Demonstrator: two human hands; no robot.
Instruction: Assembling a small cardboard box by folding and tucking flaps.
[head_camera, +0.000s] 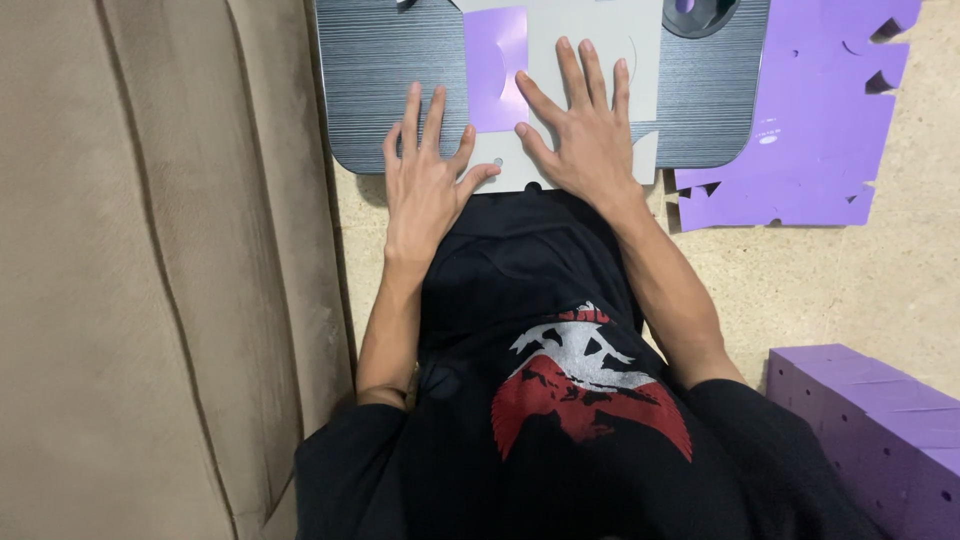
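A grey card sheet (560, 25) lies on a dark ribbed lap board (385, 60), with a light purple paper piece (494, 60) on its left part. My left hand (425, 175) rests flat, fingers spread, at the board's near edge, just left of the purple piece. Also flat with fingers spread, my right hand (585, 125) presses on the grey sheet, its thumb touching the purple piece's lower right corner. Neither hand holds anything.
A purple cut-out sheet (810, 110) with notched holes lies on the beige floor at right. A purple folded box (880, 430) sits at lower right. A beige sofa (150, 270) fills the left. A dark round object (700, 15) sits at the board's top.
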